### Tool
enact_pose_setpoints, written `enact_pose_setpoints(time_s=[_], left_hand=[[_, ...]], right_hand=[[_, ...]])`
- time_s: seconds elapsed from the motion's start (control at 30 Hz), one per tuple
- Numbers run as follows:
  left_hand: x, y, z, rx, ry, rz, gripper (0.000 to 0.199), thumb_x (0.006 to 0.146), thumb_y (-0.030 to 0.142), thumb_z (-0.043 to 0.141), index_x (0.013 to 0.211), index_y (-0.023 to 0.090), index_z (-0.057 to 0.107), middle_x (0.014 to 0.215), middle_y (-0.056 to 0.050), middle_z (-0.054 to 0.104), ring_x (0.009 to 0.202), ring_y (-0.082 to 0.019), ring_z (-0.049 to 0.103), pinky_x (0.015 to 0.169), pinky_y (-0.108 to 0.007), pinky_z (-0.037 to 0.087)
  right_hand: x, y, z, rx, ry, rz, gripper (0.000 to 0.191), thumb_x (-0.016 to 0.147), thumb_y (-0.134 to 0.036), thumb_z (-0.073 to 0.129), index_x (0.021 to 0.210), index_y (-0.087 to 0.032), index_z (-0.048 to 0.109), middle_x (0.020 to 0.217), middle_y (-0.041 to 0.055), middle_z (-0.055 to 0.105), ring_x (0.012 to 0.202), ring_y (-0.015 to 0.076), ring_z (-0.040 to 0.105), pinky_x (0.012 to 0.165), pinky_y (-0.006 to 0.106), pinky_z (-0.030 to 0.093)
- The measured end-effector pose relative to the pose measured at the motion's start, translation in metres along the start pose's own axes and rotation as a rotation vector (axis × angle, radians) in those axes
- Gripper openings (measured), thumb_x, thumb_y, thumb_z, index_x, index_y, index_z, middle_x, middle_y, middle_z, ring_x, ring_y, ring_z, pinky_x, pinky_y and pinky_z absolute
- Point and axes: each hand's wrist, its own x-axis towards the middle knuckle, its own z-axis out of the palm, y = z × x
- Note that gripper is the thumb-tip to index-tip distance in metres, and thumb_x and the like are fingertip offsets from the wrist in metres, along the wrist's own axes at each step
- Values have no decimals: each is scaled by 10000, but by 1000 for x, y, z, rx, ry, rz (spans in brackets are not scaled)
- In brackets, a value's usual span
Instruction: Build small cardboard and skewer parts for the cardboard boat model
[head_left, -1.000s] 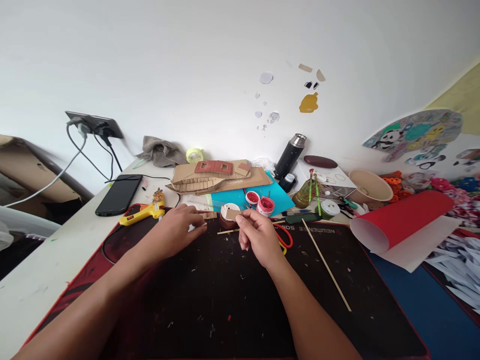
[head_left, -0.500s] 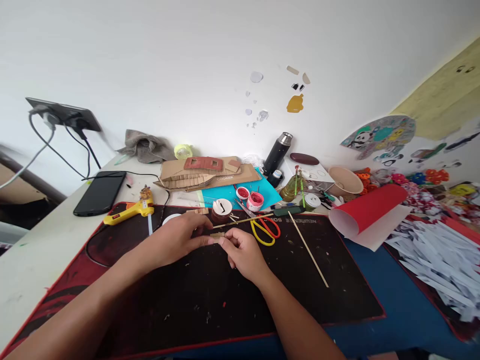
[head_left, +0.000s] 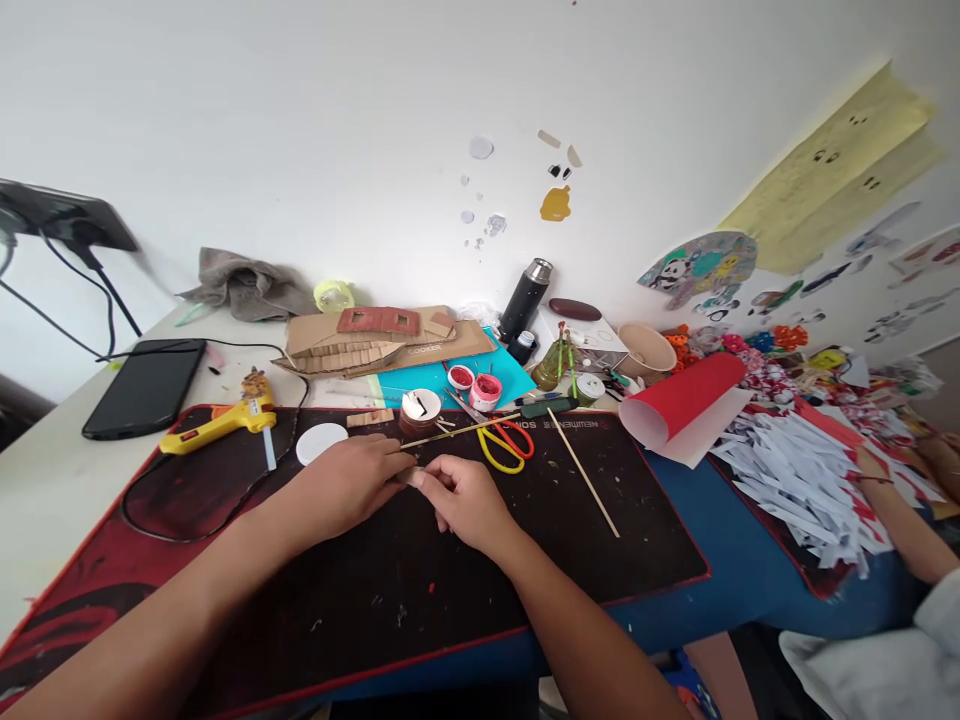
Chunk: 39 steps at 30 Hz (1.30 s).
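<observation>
While both forearms reach in over the black mat (head_left: 375,610), the hands are together at its middle, each with its fingertips closed on a small scrap of cardboard (head_left: 410,477). The left hand (head_left: 352,480) grips one end, the right hand (head_left: 465,495) the other; much of the scrap is hidden by fingers, and it sits just in front of a brown paint jar (head_left: 418,424) with a white top. A thin bamboo stick (head_left: 457,432) runs from near the left fingertips across the scissors (head_left: 501,462), whose handles are red and yellow; a second stick (head_left: 585,475) lies apart, to the right. Left of the jar are a cardboard strip (head_left: 369,418) and a white disc (head_left: 321,445), then a yellow glue gun (head_left: 217,425) and a black smartphone (head_left: 142,390), the phone on the pale surface (head_left: 52,490). Behind the jar, an open pot of red paint (head_left: 486,390) stands on a blue sheet (head_left: 397,390), near a cardboard panel painted reddish brown (head_left: 379,320) with two cut openings. Off to the right, past a red paper roll (head_left: 686,400), another person's forearm (head_left: 911,525) reaches toward a heap of white paper strips (head_left: 780,470)
</observation>
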Motion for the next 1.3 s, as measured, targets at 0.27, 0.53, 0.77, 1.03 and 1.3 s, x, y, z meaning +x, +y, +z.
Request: enact_pose_setpoints(time_s=[0.27, 0.53, 0.77, 1.03, 1.3], left_hand=[[-2, 4, 1, -84, -55, -22, 390, 1002, 173, 547, 1346, 240, 718, 1265, -92, 789, 1142, -300, 757, 951, -403, 575], [-2, 2, 2, -177, -69, -56, 500, 988, 190, 516, 1456, 278, 668, 1406, -64, 757, 1260, -284, 729, 1069, -400, 562], [-4, -6, -47, -421, 214, -96, 403, 1070, 519, 462, 1202, 300, 773, 1190, -31, 822, 1042, -245, 770, 887, -301, 585], [105, -64, -69, 270, 160, -131, 297, 1001, 260, 528, 1208, 210, 736, 1238, -116, 776, 1206, -304, 683, 962, -386, 523], [162, -92, -43, 402, 131, -92, 306, 897, 138, 622, 1182, 151, 733, 1152, -205, 772, 1187, -377, 641, 945, -447, 449]], right_hand=[[-16, 6, -23, -35, 53, 54, 238, 988, -402, 649, 831, -222, 647, 493, -99, 495, 385, 104, 469, 440, 215, 345], [-6, -1, -54, -167, 140, 10, 271, 972, -456, 626, 825, -229, 649, 540, -80, 500, 421, 124, 483, 472, 245, 366], [31, -38, -95, -247, 341, -126, 371, 961, -541, 620, 817, -209, 699, 619, -25, 592, 584, 167, 549, 574, 275, 401], [90, -73, -120, -658, 244, -118, 277, 1046, -406, 578, 975, -210, 761, 784, 18, 758, 707, 192, 662, 643, 280, 422], [154, -95, -112, -1136, 31, -56, 210, 1060, -334, 640, 1058, -220, 817, 1035, 88, 820, 977, 267, 737, 753, 301, 467]])
